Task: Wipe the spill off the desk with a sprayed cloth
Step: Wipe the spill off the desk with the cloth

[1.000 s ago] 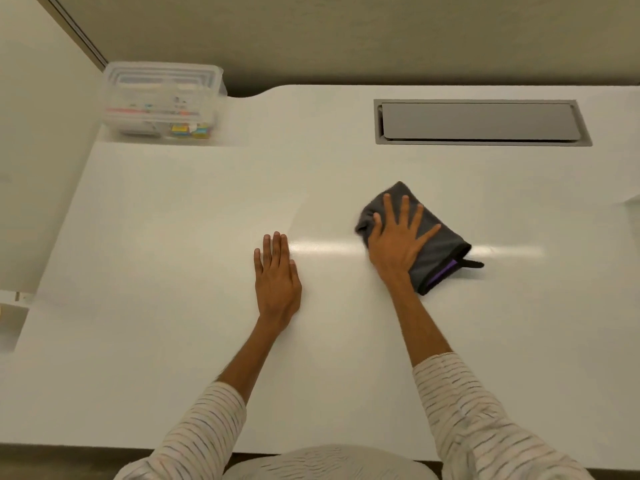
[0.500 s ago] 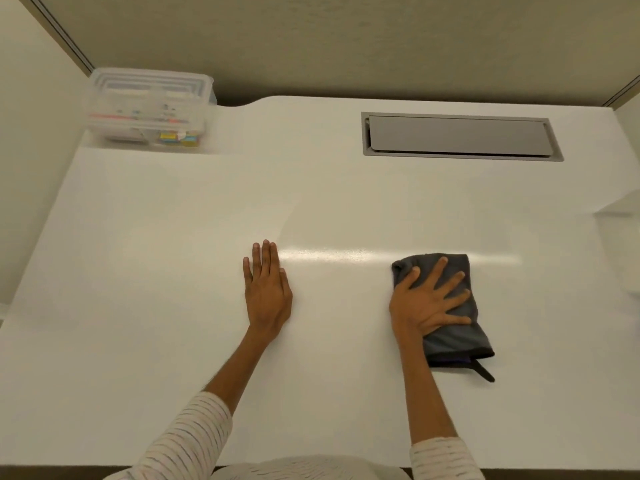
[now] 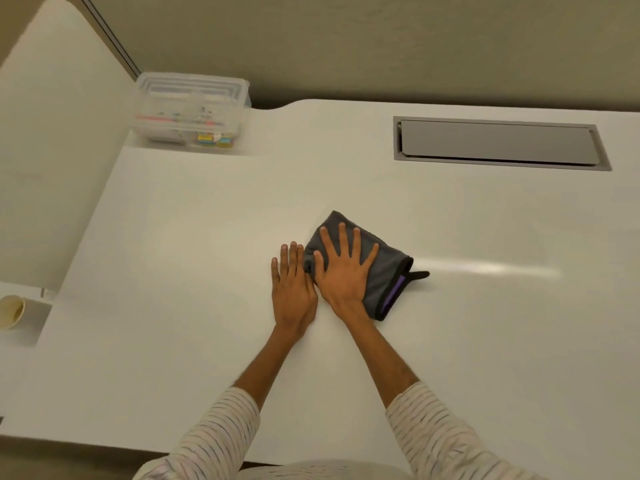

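A folded dark grey cloth point(image 3: 389, 271) with a purple edge and a black loop lies flat on the white desk point(image 3: 173, 271) near its middle. My right hand point(image 3: 344, 271) presses down on the cloth, palm flat and fingers spread. Just to its left, my left hand point(image 3: 293, 289) rests flat on the bare desk, fingers together, its fingertips touching the cloth's left edge. No spill is visible on the desk surface; only a bright streak of reflected light shows to the right of the cloth.
A clear plastic box point(image 3: 190, 110) with small coloured items stands at the back left corner. A grey cable hatch point(image 3: 498, 143) is set into the desk at the back right. A paper cup point(image 3: 12, 311) sits on a lower surface at the far left.
My right hand slid the cloth from the right, nearer side of the desk up and left until it sits against my left hand. The left hand stayed flat on the desk.
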Demonstrator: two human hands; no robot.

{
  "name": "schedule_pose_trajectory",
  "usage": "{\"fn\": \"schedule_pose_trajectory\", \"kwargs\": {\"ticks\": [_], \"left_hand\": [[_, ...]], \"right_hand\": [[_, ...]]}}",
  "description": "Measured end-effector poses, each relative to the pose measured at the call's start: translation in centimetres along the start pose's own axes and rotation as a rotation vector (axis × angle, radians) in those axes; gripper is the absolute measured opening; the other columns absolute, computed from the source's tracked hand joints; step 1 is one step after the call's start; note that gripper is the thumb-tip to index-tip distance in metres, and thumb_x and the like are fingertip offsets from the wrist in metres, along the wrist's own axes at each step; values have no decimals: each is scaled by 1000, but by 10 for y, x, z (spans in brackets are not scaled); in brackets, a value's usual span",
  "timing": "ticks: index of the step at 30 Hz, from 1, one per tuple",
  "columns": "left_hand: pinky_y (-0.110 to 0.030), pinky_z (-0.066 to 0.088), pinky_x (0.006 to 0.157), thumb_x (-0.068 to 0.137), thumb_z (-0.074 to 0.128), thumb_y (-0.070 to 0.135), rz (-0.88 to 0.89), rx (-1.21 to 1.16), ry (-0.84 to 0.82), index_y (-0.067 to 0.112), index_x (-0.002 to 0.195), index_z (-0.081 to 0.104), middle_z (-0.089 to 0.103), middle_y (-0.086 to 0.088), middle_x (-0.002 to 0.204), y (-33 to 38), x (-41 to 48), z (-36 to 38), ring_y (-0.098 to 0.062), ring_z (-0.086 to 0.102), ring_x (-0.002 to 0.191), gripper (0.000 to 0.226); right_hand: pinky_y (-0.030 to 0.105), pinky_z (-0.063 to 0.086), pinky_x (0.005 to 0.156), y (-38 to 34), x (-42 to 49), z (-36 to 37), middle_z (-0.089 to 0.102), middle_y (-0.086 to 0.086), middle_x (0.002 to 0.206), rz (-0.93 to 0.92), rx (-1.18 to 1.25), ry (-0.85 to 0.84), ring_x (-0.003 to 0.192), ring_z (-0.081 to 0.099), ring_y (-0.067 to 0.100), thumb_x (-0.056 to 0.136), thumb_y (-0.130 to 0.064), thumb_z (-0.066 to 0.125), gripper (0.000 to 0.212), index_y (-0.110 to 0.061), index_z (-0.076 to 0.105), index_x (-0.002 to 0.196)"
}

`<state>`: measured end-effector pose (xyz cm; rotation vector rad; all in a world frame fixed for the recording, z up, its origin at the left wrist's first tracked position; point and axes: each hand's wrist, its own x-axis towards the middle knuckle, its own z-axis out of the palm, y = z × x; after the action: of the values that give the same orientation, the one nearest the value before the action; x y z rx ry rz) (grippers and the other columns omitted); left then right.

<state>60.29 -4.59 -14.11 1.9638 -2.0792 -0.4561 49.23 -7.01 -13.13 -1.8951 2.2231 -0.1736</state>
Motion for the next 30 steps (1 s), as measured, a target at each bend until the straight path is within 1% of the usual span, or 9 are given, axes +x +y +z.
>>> {"fn": "schedule_pose_trajectory", "kwargs": {"ticks": [2, 4, 12, 15, 17, 20, 24, 28, 30], "left_hand": [[-40, -2, 125, 103, 28, 20, 6, 3, 22, 9, 155, 11, 10, -7, 164, -2, -1, 1, -21, 0, 152, 55], [-41, 0, 125, 104, 27, 19, 9, 39, 36, 8, 155, 11, 10, -8, 164, -2, -2, 1, -21, 1, 152, 55], [-41, 0, 125, 104, 24, 18, 9, 35, 52, 8, 155, 10, 9, -7, 164, -2, -5, 1, -20, -1, 152, 54], [-42, 2, 125, 103, 25, 17, 7, 34, 66, 8, 155, 13, 12, -8, 164, -1, -4, 2, -20, 0, 152, 54], [-42, 2, 125, 103, 25, 17, 4, 29, 68, 8, 155, 13, 13, -7, 164, 0, -3, 2, -20, 0, 152, 54], [-42, 2, 125, 103, 25, 17, 0, 28, 66, 8, 155, 13, 13, -7, 164, 0, -3, 2, -20, 0, 153, 54], [-42, 1, 125, 104, 26, 17, 3, 18, 60, 8, 155, 12, 12, -8, 164, 0, -4, 3, -21, 1, 152, 54], [-43, 1, 125, 104, 25, 18, 10, 2, 31, 7, 155, 12, 13, -10, 164, -1, -4, 1, -23, 2, 152, 53], [-43, -3, 124, 103, 17, 25, 13, -6, -1, 7, 155, 12, 12, -10, 164, -1, -3, -1, -23, 1, 152, 55]], "right_hand": [[66, 1, 113, 6, 15, -6, 6, 2, 163, -44, -24, -27, 150, 4, 29, 98, -57, 17, 59, -38, 8, 153], [66, 0, 113, 13, 27, -11, 9, 1, 163, -17, -21, -27, 150, 5, 29, 97, -59, 17, 59, -39, 10, 152], [63, 4, 115, 68, 24, -23, 11, 4, 163, 317, 26, 71, 149, 10, 29, 94, -66, 15, 65, -39, 8, 152], [63, 7, 115, 90, 6, -23, 14, 6, 162, 464, 41, 128, 148, 14, 30, 94, -67, 20, 66, -38, 10, 152], [63, 9, 114, 98, -9, -22, 16, 6, 162, 546, 53, 164, 147, 16, 31, 95, -65, 22, 64, -38, 13, 152], [64, 11, 114, 92, -29, -20, 14, 8, 162, 608, 75, 171, 147, 15, 32, 95, -63, 22, 65, -34, 12, 153], [63, 20, 109, 50, -43, -18, 9, 13, 162, 627, 122, 108, 146, 13, 36, 95, -59, 23, 71, -25, 5, 155], [59, 23, 105, -2, -39, -21, 6, 14, 162, 524, 127, -8, 145, 17, 37, 94, -61, 22, 76, -19, 4, 155], [57, 24, 105, -19, -33, -23, 5, 15, 162, 454, 113, -61, 144, 18, 37, 94, -62, 21, 77, -18, 3, 155]]}}
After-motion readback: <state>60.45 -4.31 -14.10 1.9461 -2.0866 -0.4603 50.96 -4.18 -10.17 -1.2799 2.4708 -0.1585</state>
